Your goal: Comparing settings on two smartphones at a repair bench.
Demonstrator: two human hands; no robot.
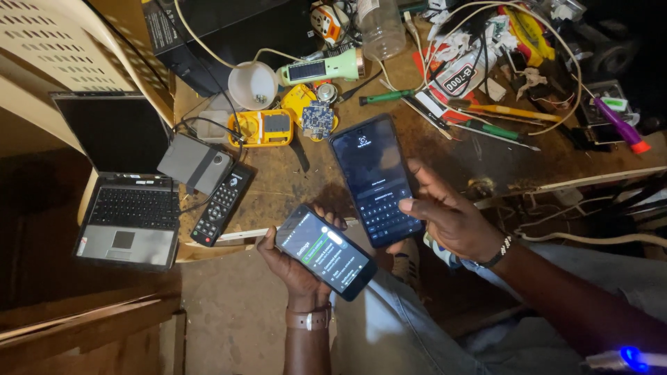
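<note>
Phones are what both hands are busy with. The smaller phone (325, 251) sits in the left hand (295, 267), fingers wrapped round its back and edges, its lit screen showing a list of settings in white and green. Just beyond and to the right of that hand, the larger phone (376, 179) lies with its far end on the table (278, 187) and its near end reaching past the table's edge; its dark screen shows a login page with a keyboard along the bottom. The right hand (451, 219) grasps nothing: it is loosely spread, thumb and forefinger poised at the right edge of the larger phone by the keyboard, and whether a fingertip actually presses the glass I cannot tell.

Judging by the screens, both phones are powered up and past their start pages, with a menu open on one and an entry field waiting on the other; no typed text is legible, so the entry looks unfinished.

To the left of the left hand lie a black remote control (222, 203), a grey box (194, 163) and an open laptop (128, 187). Farther off from both hands are a yellow meter (261, 128), a small blue circuit board (317, 119), a green torch (323, 68), screwdrivers (486, 119) and tangled cables.
</note>
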